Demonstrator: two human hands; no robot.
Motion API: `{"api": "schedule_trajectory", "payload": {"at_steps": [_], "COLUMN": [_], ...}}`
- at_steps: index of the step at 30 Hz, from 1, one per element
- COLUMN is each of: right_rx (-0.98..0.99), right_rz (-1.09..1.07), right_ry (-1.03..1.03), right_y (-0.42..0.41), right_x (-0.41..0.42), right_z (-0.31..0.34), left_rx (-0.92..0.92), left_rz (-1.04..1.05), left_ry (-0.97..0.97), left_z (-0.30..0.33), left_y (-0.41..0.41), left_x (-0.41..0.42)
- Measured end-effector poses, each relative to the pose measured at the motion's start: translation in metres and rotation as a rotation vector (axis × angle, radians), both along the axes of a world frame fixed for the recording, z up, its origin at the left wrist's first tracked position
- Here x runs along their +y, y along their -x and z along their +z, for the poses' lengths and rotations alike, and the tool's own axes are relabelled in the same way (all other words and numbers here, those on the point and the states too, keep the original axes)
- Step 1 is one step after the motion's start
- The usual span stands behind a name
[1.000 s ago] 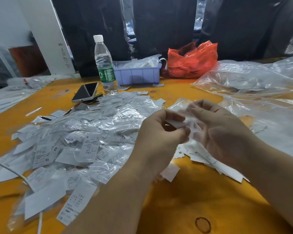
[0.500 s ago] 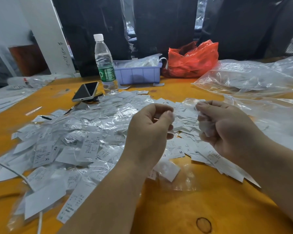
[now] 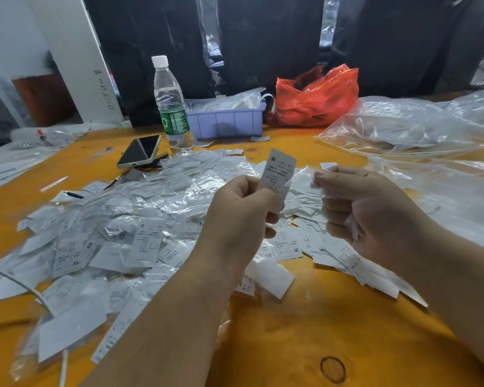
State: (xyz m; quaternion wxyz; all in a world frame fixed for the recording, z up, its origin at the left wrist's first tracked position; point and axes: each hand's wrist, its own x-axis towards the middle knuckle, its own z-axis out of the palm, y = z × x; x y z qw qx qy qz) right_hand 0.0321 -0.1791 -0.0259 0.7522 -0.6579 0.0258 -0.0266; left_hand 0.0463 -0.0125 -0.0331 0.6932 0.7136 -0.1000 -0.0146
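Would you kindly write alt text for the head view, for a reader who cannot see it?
A person's left hand holds up a white tag, while the right hand pinches clear plastic beside it. Below lies a heap of tags on an orange table, with a bottle, phone, blue bin and red bag beyond.

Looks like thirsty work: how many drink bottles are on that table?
1. The water bottle stands upright at the far side of the table, between the phone and the purple tray. Another could be hidden behind the clear bags on the right.
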Motion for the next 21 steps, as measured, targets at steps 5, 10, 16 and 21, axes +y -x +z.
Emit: {"api": "schedule_trajectory", "payload": {"at_steps": [5, 10, 16, 21], "right_rx": [0.036, 0.022, -0.01, -0.015], "right_rz": [0.026, 0.056, 0.052, 0.042], "right_ry": [0.021, 0.064, 0.106, 0.127], "right_y": [0.0003, 0.0027, 0.0025, 0.0025], "right_x": [0.0005, 0.0024, 0.0073, 0.008], "right_z": [-0.0023, -0.0012, -0.0032, -0.0046], "left_rx": [0.053, 0.011, -0.02, -0.025], "left_rz": [0.04, 0.086, 0.142, 0.122], "left_ry": [0.037, 0.032, 0.042, 0.033], "left_z": [0.0033, 0.0036, 0.0004, -0.0006], "left_y": [0.0002, 0.0003, -0.0019, -0.0009], "left_x": [-0.0016, -0.0018, -0.0007, -0.0015]}}
